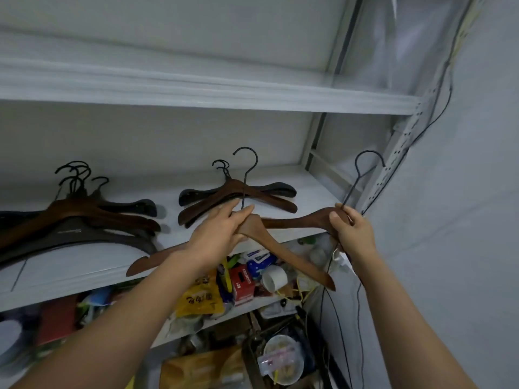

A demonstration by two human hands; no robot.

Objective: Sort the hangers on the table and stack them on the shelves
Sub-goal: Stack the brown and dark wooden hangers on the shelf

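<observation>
My left hand point(222, 234) grips the neck of a light brown wooden hanger point(292, 261), whose black hook rises in front of the shelf. My right hand point(352, 230) grips the neck of a darker brown hanger point(297, 221) with its hook up near the shelf post. Both hangers hover at the front edge of the white shelf point(84, 265). On that shelf lie two piles: a small pile of brown and black hangers point(238, 196) just behind my left hand, and a bigger pile of brown and dark grey hangers point(78, 220) at the left.
An upper shelf point(224, 91) spans above. The perforated metal post point(393, 169) and hanging black cables point(438, 108) stand at the right, beside a white wall. Lower shelves hold cluttered packets, a red box point(243, 282), a tape roll point(273, 277) and a round container point(283, 357).
</observation>
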